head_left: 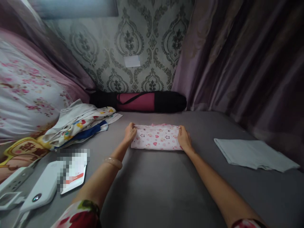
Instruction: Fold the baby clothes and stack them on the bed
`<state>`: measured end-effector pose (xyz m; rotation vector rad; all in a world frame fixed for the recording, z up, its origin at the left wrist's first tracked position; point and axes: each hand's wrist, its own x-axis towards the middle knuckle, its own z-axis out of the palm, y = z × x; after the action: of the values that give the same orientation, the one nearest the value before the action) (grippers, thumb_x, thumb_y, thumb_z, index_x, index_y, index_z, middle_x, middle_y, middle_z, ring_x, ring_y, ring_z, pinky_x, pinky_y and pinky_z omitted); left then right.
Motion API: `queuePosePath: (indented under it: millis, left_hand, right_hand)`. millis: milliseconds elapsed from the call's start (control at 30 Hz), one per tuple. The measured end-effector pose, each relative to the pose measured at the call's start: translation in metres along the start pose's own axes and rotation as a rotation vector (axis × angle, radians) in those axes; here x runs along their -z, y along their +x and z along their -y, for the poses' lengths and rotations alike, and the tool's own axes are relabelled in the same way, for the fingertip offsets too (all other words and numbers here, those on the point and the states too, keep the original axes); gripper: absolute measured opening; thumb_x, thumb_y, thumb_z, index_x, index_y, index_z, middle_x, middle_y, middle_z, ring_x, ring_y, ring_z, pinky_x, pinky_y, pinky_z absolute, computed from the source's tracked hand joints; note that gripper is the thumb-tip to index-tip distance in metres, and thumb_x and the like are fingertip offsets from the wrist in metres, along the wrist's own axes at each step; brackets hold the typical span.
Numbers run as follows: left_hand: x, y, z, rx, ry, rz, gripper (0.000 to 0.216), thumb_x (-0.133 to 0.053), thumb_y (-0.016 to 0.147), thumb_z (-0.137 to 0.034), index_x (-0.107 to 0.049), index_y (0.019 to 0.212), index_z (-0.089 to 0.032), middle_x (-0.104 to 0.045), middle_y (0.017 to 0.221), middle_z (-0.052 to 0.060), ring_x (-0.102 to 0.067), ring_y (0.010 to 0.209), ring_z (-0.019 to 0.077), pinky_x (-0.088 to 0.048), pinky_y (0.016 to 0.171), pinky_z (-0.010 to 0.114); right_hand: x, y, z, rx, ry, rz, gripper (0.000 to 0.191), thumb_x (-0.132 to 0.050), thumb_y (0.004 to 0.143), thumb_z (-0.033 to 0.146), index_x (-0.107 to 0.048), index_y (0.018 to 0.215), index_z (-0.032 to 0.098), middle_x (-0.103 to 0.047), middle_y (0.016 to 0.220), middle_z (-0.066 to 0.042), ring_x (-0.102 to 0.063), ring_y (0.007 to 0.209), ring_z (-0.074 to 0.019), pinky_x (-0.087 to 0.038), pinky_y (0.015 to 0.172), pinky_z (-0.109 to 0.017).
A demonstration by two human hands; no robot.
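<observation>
free: near sheet (152, 186) | blocked left: phone (79, 179), clothes pile (80, 123) | right: folded cloth (256, 155) | rear: bag (136, 103)

Folded cloth (155, 138): white, printed with pink hearts and small figures; oblong, long edges running crosswise, held at both ends, mid-bedding (152, 183).

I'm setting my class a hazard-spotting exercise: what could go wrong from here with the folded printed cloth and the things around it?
The left hand and right hand hold the folded printed cloth by its ends, so its middle might sag or unfold if lifted.
The left forearm looks close to the phone and might knock it.
</observation>
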<state>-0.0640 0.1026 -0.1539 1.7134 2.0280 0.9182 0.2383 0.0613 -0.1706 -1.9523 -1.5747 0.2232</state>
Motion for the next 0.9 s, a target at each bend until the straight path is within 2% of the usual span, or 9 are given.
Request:
queuePosePath:
  millis: [167, 300, 433, 733, 833, 900]
  left_hand:
    - [-0.024, 0.005, -0.003, 0.033, 0.072, -0.032, 0.04, -0.036, 0.083, -0.009, -0.052, 0.119, -0.018, -0.064, 0.106, 0.012, -0.06, 0.099, 0.0223, -0.044, 0.084, 0.031]
    - [-0.03, 0.007, -0.001, 0.008, 0.185, -0.03, 0.04, -0.032, 0.087, -0.01, -0.048, 0.122, -0.022, -0.063, 0.105, 0.011, -0.061, 0.092, 0.0209, -0.044, 0.078, 0.028]
    - [-0.032, 0.011, 0.003, -0.063, 0.269, -0.03, 0.037, -0.029, 0.09, -0.014, -0.047, 0.122, -0.019, -0.062, 0.103, 0.014, -0.061, 0.087, 0.0226, -0.044, 0.072, 0.029]
    - [-0.039, 0.016, 0.002, -0.043, 0.353, 0.04, 0.033, -0.033, 0.09, -0.016, -0.046, 0.12, -0.018, -0.066, 0.1, 0.016, -0.064, 0.086, 0.0243, -0.041, 0.067, 0.029]
    - [-0.038, 0.019, 0.0, 0.011, 0.294, 0.041, 0.031, -0.035, 0.092, -0.025, -0.045, 0.119, -0.014, -0.067, 0.1, 0.02, -0.065, 0.089, 0.0276, -0.043, 0.07, 0.031]
    - [-0.032, 0.021, 0.0, 0.102, 0.178, 0.025, 0.037, -0.041, 0.092, -0.035, -0.044, 0.119, -0.01, -0.066, 0.1, 0.022, -0.066, 0.088, 0.0282, -0.045, 0.07, 0.032]
  right_hand:
    - [-0.006, 0.02, 0.001, -0.038, -0.179, 0.071, 0.038, -0.023, 0.101, 0.031, -0.048, 0.125, 0.018, -0.067, 0.106, -0.014, -0.065, 0.093, -0.024, -0.043, 0.075, -0.03]
    - [-0.006, 0.029, 0.007, -0.094, -0.244, 0.099, 0.039, -0.023, 0.101, 0.035, -0.051, 0.119, 0.015, -0.067, 0.102, -0.016, -0.066, 0.093, -0.0251, -0.044, 0.074, -0.031]
    - [-0.005, 0.032, 0.008, -0.144, -0.275, 0.132, 0.04, -0.024, 0.101, 0.036, -0.053, 0.117, 0.013, -0.067, 0.102, -0.017, -0.065, 0.097, -0.0268, -0.045, 0.079, -0.035]
    - [-0.015, 0.04, 0.002, -0.219, -0.204, 0.132, 0.039, -0.033, 0.098, 0.035, -0.059, 0.112, 0.009, -0.067, 0.104, -0.022, -0.063, 0.105, -0.0287, -0.045, 0.088, -0.039]
    - [-0.017, 0.047, 0.0, -0.271, -0.109, 0.143, 0.038, -0.039, 0.095, 0.034, -0.063, 0.108, 0.007, -0.066, 0.107, -0.026, -0.061, 0.109, -0.0308, -0.045, 0.088, -0.04]
    - [-0.014, 0.053, -0.004, -0.29, -0.045, 0.177, 0.038, -0.043, 0.094, 0.037, -0.066, 0.101, 0.008, -0.067, 0.104, -0.025, -0.063, 0.105, -0.0297, -0.047, 0.084, -0.036]
